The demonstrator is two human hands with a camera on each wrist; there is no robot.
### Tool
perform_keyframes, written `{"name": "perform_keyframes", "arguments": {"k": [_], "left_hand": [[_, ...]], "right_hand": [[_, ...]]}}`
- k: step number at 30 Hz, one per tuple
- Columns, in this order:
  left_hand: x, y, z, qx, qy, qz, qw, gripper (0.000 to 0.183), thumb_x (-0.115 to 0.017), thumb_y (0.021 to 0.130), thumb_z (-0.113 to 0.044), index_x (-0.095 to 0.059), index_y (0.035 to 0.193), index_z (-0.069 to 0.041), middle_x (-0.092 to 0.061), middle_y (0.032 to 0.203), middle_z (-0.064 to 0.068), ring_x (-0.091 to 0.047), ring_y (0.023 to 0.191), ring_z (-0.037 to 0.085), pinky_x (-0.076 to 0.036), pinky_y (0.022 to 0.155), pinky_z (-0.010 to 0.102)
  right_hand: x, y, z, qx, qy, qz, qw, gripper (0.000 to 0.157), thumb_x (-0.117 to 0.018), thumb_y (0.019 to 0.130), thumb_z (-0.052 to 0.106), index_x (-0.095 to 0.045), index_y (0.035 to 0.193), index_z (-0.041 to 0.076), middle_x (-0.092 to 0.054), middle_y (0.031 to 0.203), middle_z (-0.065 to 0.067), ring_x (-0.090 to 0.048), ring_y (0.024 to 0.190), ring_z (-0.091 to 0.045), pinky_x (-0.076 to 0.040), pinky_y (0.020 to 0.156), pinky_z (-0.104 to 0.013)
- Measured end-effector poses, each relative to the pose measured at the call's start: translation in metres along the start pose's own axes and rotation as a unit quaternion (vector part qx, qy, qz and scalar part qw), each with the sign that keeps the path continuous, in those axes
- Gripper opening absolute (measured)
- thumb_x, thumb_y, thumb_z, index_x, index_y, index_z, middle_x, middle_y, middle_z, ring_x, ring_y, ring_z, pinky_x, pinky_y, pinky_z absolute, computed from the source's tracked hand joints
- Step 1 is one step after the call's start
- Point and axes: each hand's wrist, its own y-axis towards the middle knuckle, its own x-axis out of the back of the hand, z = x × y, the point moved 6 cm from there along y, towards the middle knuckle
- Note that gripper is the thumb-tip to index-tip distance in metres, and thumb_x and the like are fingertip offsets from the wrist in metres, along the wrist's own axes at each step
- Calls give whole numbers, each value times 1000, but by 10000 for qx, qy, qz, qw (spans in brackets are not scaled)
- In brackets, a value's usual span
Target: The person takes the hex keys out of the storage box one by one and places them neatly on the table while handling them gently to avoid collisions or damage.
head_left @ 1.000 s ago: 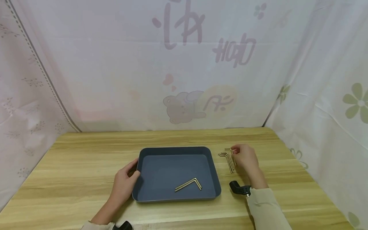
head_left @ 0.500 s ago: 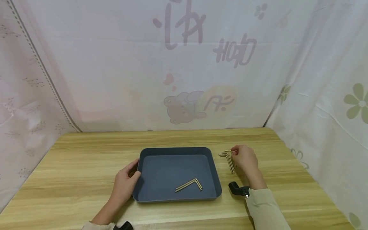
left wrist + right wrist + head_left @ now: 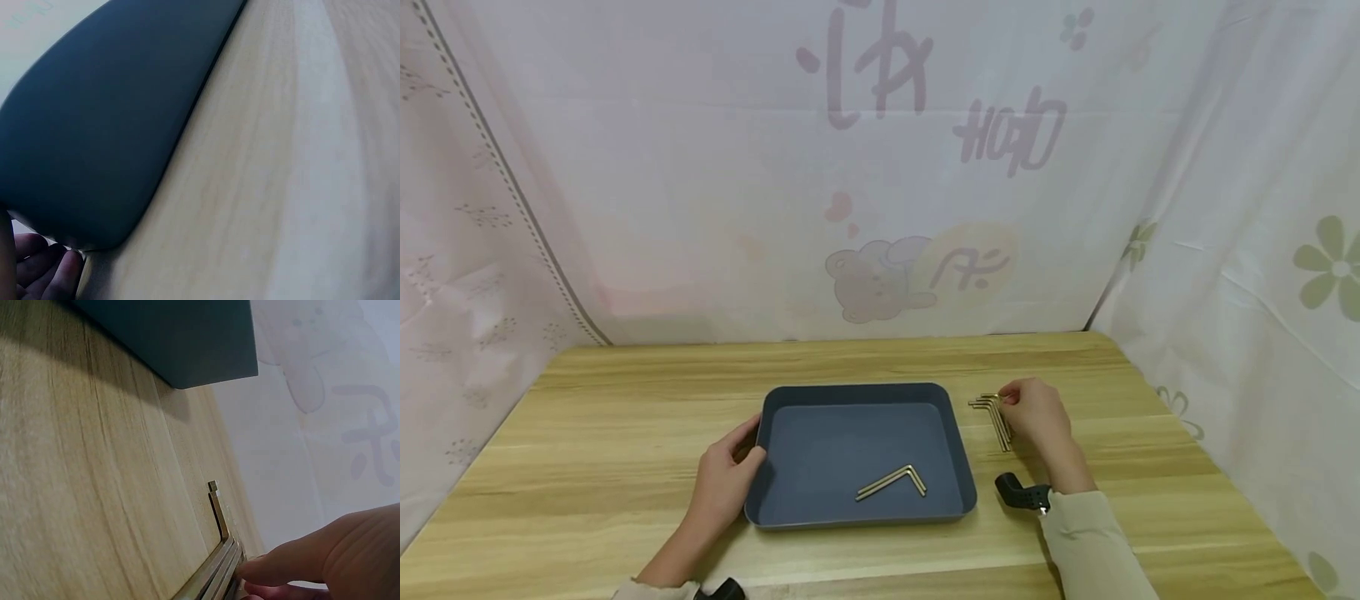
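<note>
My left hand grips the left rim of a dark blue-grey rectangular tray, thumb over the edge and fingers outside. In the left wrist view, curled fingers show below the tray's corner. Two brass-coloured hex keys lie side by side inside the tray, near its front right. Right of the tray, several more L-shaped hex keys lie nested on the table. My right hand pinches the rightmost hex key near its bend; its long arm is mostly hidden behind the fingers.
The wooden table has rounded far corners and meets a patterned white cloth at the back. Cloth hangs on both sides too. Black wrist mounts sit at the sleeves.
My right hand has drawn the pinched hex key slightly leftward and toward me, against the nested ones. My left hand and the tray stay put.
</note>
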Motion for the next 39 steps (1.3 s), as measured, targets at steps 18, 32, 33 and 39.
{"name": "perform_keyframes", "arguments": {"k": [18, 32, 33, 39], "left_hand": [[-1, 0, 0, 19, 50, -2, 10000, 51, -56, 93, -8, -58, 144, -12, -63, 142, 11, -62, 130, 25, -44, 88, 6], [-2, 2, -1, 13, 18, -10, 10000, 51, -56, 93, -7, -58, 144, -11, -62, 142, 12, -62, 130, 25, -44, 89, 7], [-2, 2, -1, 6, 14, -1, 10000, 51, -56, 93, -7, -58, 144, -11, -62, 142, 12, -61, 131, 26, -44, 89, 6], [0, 0, -2, -40, 12, 23, 10000, 51, -56, 93, -7, -57, 144, -11, -62, 143, 12, -61, 131, 26, -44, 89, 7]], "right_hand": [[-1, 0, 0, 24, 69, 14, 10000, 29, -55, 91, 9, -74, 110, -2, -73, 98, -16, -60, 79, -23, -47, 66, -33], [17, -17, 49, 684, 664, 418, 9946, 33, -62, 98, 18, -69, 123, -1, -72, 105, -18, -64, 64, -19, -50, 56, -30], [16, -20, 55, 752, 756, 477, 9931, 32, -63, 98, 18, -70, 122, -1, -72, 105, -18, -66, 66, -20, -52, 56, -31], [6, -31, 84, 940, 1149, 809, 9856, 29, -64, 97, 16, -71, 121, 0, -73, 103, -15, -71, 71, -23, -58, 60, -33]]}}
